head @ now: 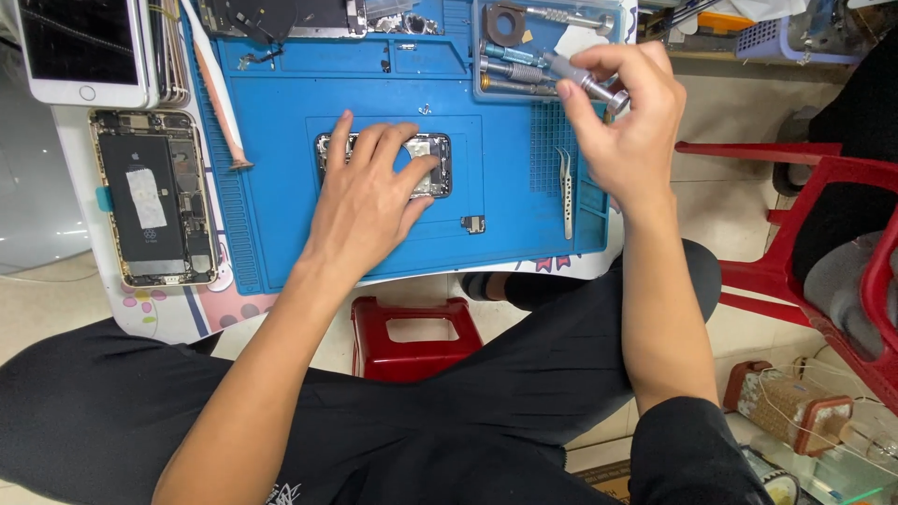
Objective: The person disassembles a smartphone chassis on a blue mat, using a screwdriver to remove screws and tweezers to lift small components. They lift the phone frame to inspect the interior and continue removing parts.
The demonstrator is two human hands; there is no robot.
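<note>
My left hand (369, 201) lies flat over an opened phone body (432, 164) in the middle of the blue repair mat (281, 215), holding it down with spread fingers. My right hand (631, 117) hovers above the mat's right edge and grips a grey metal screwdriver (587, 79) between thumb and fingertips. Beneath that hand a clear tray (486, 89) holds several more screwdriver handles. Silver tweezers (566, 192) rest on the mat to the right of the phone. A small metal part (473, 224) sits just below the phone.
An opened gold phone (154, 196) with its battery showing lies left of the mat. Above it stand white phones (89, 47) in a stack. An orange pry tool (220, 98) lies on the mat's left side. A red stool (416, 337) and a red chair (795, 215) stand nearby.
</note>
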